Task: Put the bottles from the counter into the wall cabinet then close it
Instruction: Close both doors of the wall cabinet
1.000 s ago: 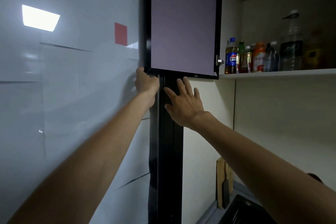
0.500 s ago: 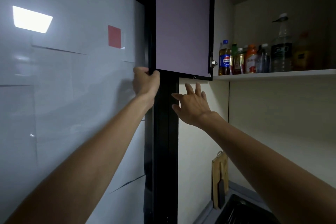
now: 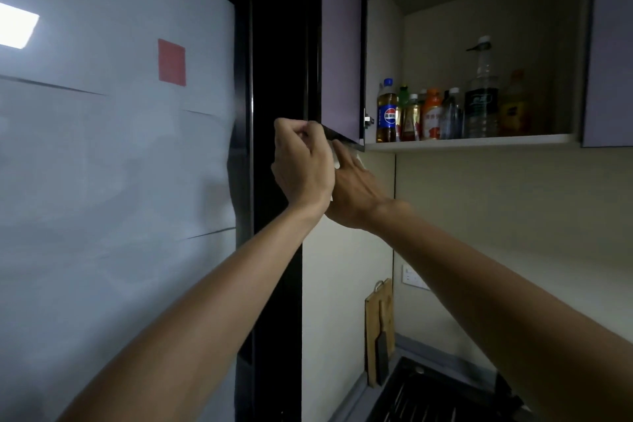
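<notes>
The wall cabinet stands open, its purple left door [image 3: 340, 41] swung out edge-on toward me. My left hand [image 3: 303, 161] is closed around the door's bottom corner. My right hand [image 3: 352, 188] reaches up just behind it, fingers spread and touching the underside of the door's lower edge. On the cabinet shelf [image 3: 479, 140] stand several bottles in a row: a cola bottle [image 3: 386, 111] at the left, an orange-capped bottle [image 3: 432, 115], a tall clear bottle [image 3: 482, 92] and a yellow one [image 3: 515, 106] at the right.
A large frosted window [image 3: 113, 164] with a black frame [image 3: 274, 79] fills the left. A second purple door [image 3: 611, 44] is at the right. Below, a wooden cutting board [image 3: 378, 325] leans on the wall beside a dark sink [image 3: 442, 394], under a wall socket [image 3: 414, 279].
The door has swung toward the cabinet opening and now looks much narrower. My left hand moved right with its bottom corner, and my right hand rose to touch the door's lower edge.
</notes>
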Available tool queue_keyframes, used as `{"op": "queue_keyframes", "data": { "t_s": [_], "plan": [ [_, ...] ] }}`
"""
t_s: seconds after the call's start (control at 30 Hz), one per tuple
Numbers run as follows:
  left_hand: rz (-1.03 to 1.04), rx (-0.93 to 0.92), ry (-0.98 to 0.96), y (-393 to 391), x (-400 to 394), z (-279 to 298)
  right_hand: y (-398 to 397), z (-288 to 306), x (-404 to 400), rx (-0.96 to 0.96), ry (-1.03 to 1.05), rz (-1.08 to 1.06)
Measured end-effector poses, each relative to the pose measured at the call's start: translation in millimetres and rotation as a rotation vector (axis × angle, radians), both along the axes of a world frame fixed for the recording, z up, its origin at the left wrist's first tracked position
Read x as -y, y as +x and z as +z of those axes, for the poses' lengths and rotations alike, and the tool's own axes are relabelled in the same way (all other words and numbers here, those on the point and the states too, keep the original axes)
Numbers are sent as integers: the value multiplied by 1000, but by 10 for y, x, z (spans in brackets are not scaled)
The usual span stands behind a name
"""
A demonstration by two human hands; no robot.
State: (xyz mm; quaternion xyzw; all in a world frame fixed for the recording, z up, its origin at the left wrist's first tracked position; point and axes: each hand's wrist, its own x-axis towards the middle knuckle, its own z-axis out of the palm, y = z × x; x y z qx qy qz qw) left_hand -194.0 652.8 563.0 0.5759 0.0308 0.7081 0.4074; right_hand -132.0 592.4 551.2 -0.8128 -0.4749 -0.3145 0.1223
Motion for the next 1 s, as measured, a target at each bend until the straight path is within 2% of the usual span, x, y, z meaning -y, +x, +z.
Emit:
{"op": "queue_keyframes", "data": {
  "t_s": [0.2, 0.3, 0.37, 0.47, 0.63, 0.7, 0.87, 1.0],
  "plan": [
    [-106, 18, 134, 130, 251, -53, 11, -9, 310, 60, 125, -146],
    [-174, 8, 132, 220, 410, -49, 64, -6, 492, 89, 152, -214],
    [-235, 15, 39, 327, 500, -25, 115, -7, 608, 93, 162, -248],
    [-358, -30, -207, 543, 594, -4, 196, -20, 776, 93, 175, -285],
    [-771, -409, -600, 933, 745, -20, 368, -36, 1090, 89, 209, -339],
    [-933, -484, -691, 1001, 809, -2, 441, -39, 1241, 92, 215, -370],
    [-1235, -463, -670, 1325, 1031, 34, 718, -43, 1625, 98, 213, -476],
    [-1380, -404, -611, 1628, 1305, 166, 1003, -40, 1897, 56, 227, -547]
  ]
}}
